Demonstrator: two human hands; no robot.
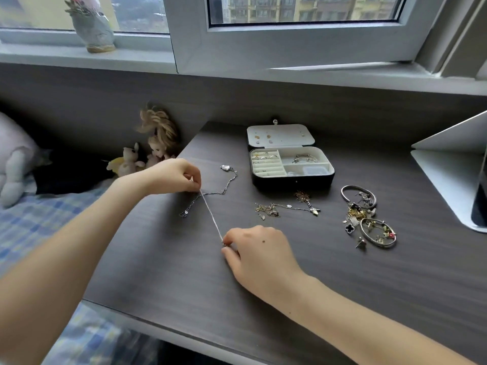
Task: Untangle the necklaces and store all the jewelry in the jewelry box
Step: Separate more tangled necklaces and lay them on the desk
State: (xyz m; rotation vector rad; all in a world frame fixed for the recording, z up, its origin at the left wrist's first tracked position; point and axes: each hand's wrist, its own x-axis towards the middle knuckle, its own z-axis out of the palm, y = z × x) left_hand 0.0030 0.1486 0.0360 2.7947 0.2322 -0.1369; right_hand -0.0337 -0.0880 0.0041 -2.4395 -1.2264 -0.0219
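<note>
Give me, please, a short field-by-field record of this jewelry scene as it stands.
left hand: pinches one end of thin silver chain
right hand: pinches the other end; chain taut between the hands
pendant necklace: lies loose on desk, crossed by the taut chain
jewelry box: open, partly filled
tangled necklaces: on desk in front of box
bangles and earrings: heap right of box, not yet stored
</note>
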